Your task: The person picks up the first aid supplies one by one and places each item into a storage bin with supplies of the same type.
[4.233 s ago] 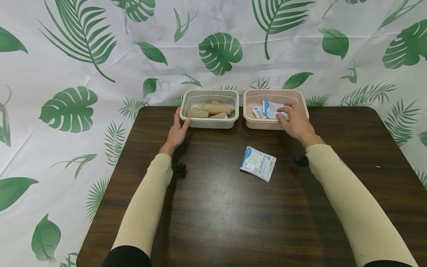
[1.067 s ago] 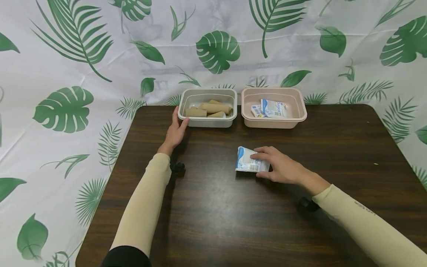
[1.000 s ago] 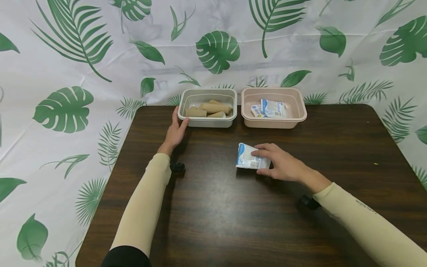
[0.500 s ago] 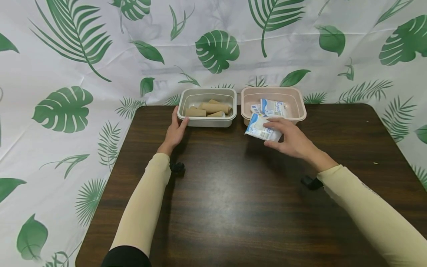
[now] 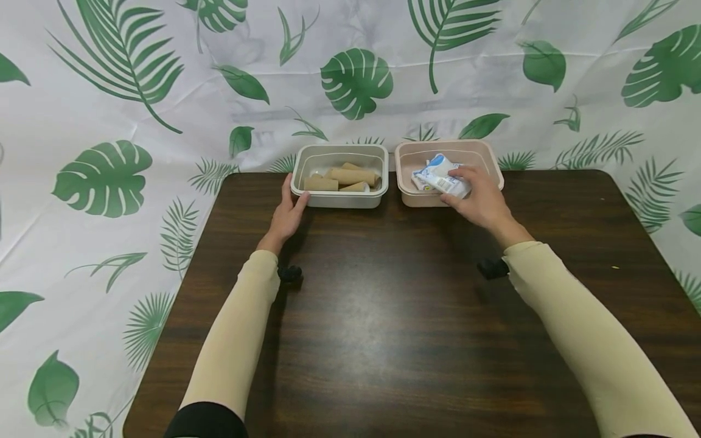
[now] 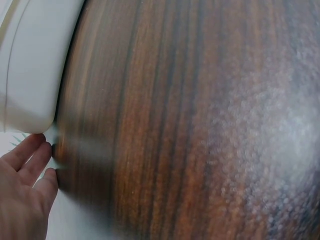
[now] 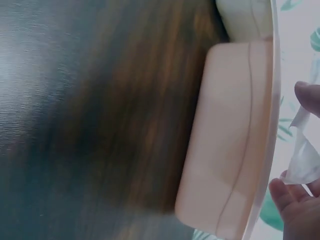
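Observation:
My right hand [image 5: 483, 198] pinches a white-and-blue packet [image 5: 441, 174] over the pink bin [image 5: 403, 189], at the back of the table. In the right wrist view the thumb and fingertips hold the packet's crinkled white wrapper [image 7: 303, 162] above the bin's rim. More packets lie beneath it in the bin, mostly hidden. My left hand [image 5: 286, 216] rests against the left front corner of the grey bin [image 5: 345, 200], fingers along its side and thumb at the front. The left wrist view shows those fingers extended, touching the bin's corner [image 6: 37, 122].
Several brown cardboard tubes [image 5: 350, 176] lie in the grey bin, which stands just left of the pink one. Both bins stand on a dark wood table [image 5: 350, 316] against a leaf-print cloth [image 5: 356, 36]. A tiny yellowish speck [image 5: 616, 267] lies at the right.
My right hand picked up the packet that lay on the table in front of the bins and carried it back over the pink bin. The left hand has stayed at the grey bin.

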{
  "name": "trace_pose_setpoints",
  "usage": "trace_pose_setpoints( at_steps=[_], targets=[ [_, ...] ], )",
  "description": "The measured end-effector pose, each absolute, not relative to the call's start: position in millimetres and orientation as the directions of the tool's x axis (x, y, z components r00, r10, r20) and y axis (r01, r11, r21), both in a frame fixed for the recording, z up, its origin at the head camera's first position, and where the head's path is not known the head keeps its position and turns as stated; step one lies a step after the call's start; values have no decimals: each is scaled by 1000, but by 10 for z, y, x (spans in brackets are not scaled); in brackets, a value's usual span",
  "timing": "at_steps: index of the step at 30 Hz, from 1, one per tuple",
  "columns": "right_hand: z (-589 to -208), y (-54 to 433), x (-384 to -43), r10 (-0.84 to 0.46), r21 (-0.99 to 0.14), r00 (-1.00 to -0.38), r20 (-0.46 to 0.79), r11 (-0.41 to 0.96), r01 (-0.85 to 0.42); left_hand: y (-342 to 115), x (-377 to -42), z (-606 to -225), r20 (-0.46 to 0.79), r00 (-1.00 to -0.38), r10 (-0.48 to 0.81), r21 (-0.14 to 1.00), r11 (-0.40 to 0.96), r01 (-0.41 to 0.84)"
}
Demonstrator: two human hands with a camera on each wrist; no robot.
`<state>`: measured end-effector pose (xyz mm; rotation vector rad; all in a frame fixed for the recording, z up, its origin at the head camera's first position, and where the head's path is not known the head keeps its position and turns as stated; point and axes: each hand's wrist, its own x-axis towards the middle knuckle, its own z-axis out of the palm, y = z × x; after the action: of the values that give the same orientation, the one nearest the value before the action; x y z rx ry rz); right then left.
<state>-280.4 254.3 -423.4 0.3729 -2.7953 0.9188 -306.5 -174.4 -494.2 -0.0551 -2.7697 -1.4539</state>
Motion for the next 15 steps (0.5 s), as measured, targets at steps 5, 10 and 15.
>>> trace_pose_setpoints(
  at_steps=[5,10,15],
  targets=[
    [-4178,2509,-2893,-135,-571,-971,196,789,-225,-1747,-3066,-4935,31,-999,24,825,564,39],
    [-4229,2485,-2965,-144,-573,-966,213,782,-243,-1740,-3069,-4942,43,-999,25,826,561,49],
    [-4332,2522,-2950,-220,-527,-957,188,800,-287,-1736,-3066,-4941,46,-999,24,827,559,52]
  ],
)
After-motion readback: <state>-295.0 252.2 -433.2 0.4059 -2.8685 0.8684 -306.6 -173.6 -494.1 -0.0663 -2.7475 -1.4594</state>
